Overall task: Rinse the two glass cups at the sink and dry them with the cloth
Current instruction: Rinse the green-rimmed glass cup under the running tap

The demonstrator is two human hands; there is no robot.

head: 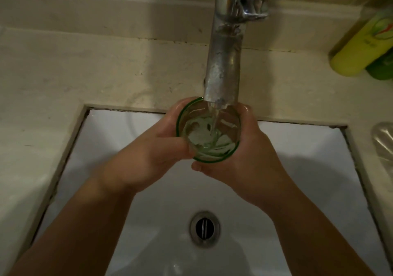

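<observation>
Green-rimmed glass cup (209, 130) upright under faucet spout (223, 71), water stream falling into it, above white sink basin (148, 212). Left hand (153, 154) fingers curled round cup's left side. Right hand (244, 158) wrapped round its right side. Drain (204, 227) below. Yellow bottle (361, 42) on counter (85, 73), far right.

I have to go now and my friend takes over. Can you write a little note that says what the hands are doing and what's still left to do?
Left hand and right hand both grip one glass cup, upright under the faucet.
Water is running into the cup, above the white sink.
Done: rinsing of this cup is under way.
Left: finish this rinse, rinse the second cup, dry both with the cloth. Neither the second cup nor the cloth is in view.
</observation>
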